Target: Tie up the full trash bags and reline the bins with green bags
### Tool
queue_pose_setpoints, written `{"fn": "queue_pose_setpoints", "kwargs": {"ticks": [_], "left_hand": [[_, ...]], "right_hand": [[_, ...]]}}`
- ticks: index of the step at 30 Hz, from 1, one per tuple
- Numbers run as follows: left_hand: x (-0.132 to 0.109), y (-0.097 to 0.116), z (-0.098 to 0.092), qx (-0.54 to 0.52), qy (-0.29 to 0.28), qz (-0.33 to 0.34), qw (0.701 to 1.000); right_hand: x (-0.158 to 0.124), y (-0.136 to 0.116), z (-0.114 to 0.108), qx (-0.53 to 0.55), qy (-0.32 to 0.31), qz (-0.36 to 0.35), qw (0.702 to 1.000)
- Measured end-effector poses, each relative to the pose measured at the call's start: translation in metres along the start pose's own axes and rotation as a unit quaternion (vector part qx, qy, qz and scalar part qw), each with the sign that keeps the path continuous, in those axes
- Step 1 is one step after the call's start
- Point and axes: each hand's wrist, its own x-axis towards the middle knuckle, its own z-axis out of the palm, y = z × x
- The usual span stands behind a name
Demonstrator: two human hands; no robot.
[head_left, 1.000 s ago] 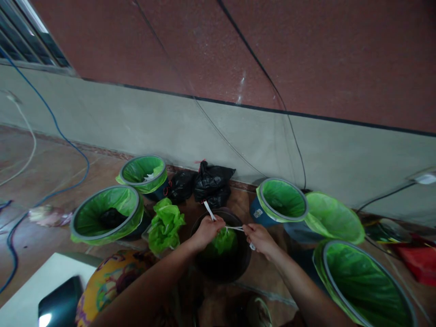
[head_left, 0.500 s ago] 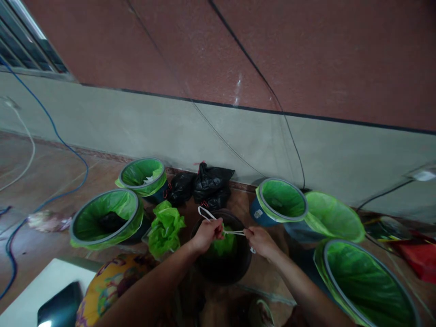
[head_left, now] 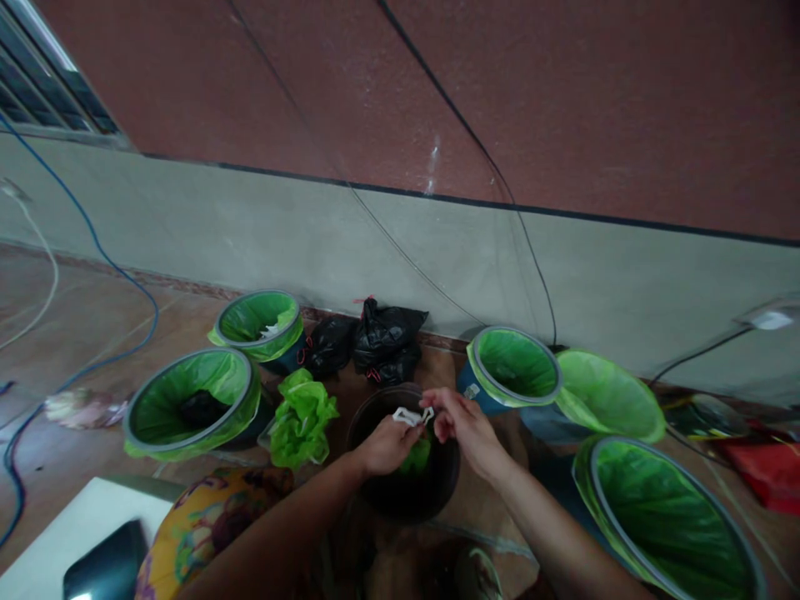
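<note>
My left hand (head_left: pixel 391 443) grips a white drawstring (head_left: pixel 409 415), bunched into small loops above its thumb. My right hand (head_left: pixel 466 427) is close beside it, fingers loosely curled around the string's right end; the exact contact is blurred. Below both hands, a crumpled green plastic bag (head_left: pixel 417 458) sits inside a dark round bin (head_left: pixel 406 504). The hands partly hide the bag and the bin's rim. Just left of the dark bin lies another crumpled green bag (head_left: pixel 304 421).
Green-lined bins stand on the left (head_left: pixel 187 400), behind (head_left: pixel 259 329) and on the right (head_left: pixel 512 367); a larger one (head_left: pixel 675 517) is near my right arm. Black tied bags (head_left: pixel 384 337) rest against the wall. A phone (head_left: pixel 103 562) lies on a white surface. A blue cable (head_left: pixel 93 237) crosses the left floor.
My right hand has moved left and slightly up, close to my left hand. The drawstring, stretched taut between the hands before, is now slack and gathered into small loops.
</note>
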Motion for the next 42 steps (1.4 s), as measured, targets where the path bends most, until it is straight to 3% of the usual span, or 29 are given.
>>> {"fn": "queue_pose_setpoints", "kwargs": {"ticks": [2,6,9,13,17,22,27,32,37,42], "left_hand": [[-0.001,0.001,-0.001,0.005,-0.003,-0.008,1.000],[0.000,0.000,-0.002,-0.011,-0.014,-0.005,1.000],[0.001,-0.002,-0.001,-0.005,0.022,-0.014,1.000],[0.002,-0.006,0.000,-0.028,0.062,-0.059,0.996],[0.002,-0.009,0.002,-0.079,0.075,-0.101,0.989],[0.004,-0.009,0.002,-0.107,0.126,-0.178,0.970],[0.004,-0.009,0.006,-0.148,0.123,-0.217,0.957],[0.003,-0.007,0.008,-0.144,0.112,-0.213,0.960],[0.001,-0.005,0.003,-0.051,0.084,-0.148,0.984],[-0.002,-0.001,0.001,-0.044,0.037,-0.104,0.993]], "right_hand": [[0.005,0.011,-0.002,0.011,0.040,0.019,0.999],[0.006,0.038,0.004,-0.122,-0.032,-0.012,0.992],[0.003,0.047,0.012,-0.173,-0.050,-0.068,0.981],[0.004,0.047,0.014,-0.187,-0.063,-0.042,0.979],[0.005,0.048,0.014,-0.220,-0.025,-0.025,0.975],[-0.001,0.049,0.021,-0.181,0.009,-0.013,0.983],[-0.004,0.046,0.024,-0.229,0.057,-0.025,0.972],[-0.007,0.045,0.026,-0.218,0.041,-0.039,0.974],[-0.006,0.048,0.026,-0.212,0.030,-0.053,0.975],[-0.004,0.051,0.023,-0.232,0.051,-0.056,0.970]]}}
